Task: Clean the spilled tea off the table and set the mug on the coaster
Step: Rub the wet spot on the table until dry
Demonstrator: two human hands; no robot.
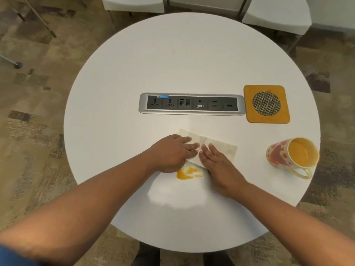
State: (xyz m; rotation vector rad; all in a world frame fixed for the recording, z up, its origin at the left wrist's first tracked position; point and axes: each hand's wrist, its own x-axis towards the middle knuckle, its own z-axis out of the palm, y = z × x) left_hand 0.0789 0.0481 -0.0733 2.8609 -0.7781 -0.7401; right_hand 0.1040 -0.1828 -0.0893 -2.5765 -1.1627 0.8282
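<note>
- White napkin (211, 148) lies over the orange tea (189, 173), its near corner soaking it up.
- Your left hand (171, 152) and right hand (217, 162) press it flat, fingers straight, grasping nothing.
- Mug (292, 156) lies tipped near the table (192, 54) edge, well apart from the coaster (267, 103).

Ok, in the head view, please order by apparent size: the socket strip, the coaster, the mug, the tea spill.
1. Socket strip
2. Coaster and mug: they look alike, and the mug is nearer the camera, so unranked
3. Tea spill, partly under the napkin
</note>
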